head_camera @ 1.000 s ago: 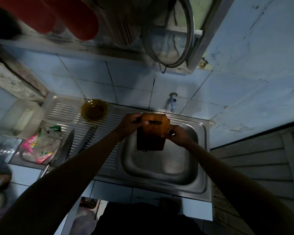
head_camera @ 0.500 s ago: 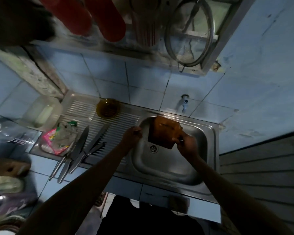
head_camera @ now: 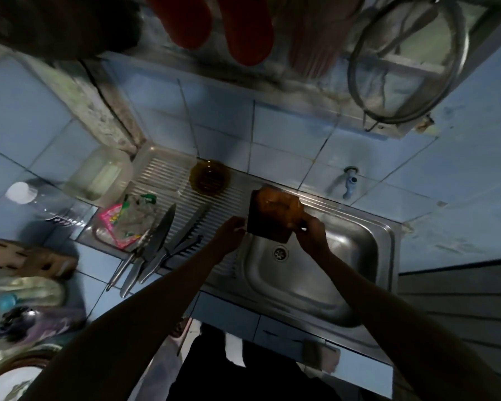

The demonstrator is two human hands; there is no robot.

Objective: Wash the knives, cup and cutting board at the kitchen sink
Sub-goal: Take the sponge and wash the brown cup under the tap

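Note:
The wooden cutting board (head_camera: 268, 217) is held tilted over the back left corner of the steel sink (head_camera: 330, 287), its orange face up. My right hand (head_camera: 311, 235) grips its lower right corner. My left hand (head_camera: 229, 234) is curled at the board's left edge and appears to hold it. Several steel knives (head_camera: 154, 247) lie side by side on the ribbed drainboard (head_camera: 162, 175), handles over the front edge. An amber glass cup (head_camera: 209, 178) stands at the back of the drainboard.
A blue tap (head_camera: 350, 185) juts from the tiled wall above the sink, no water visible. A plastic bag (head_camera: 128, 221), a clear container (head_camera: 99, 176) and a bottle (head_camera: 41, 204) crowd the left counter. Red items (head_camera: 243, 30) and a round strainer (head_camera: 408, 62) hang overhead.
The board has moved left from the sink's middle toward the drainboard. My left hand slid off the board's top to its left edge; my right hand kept its grip.

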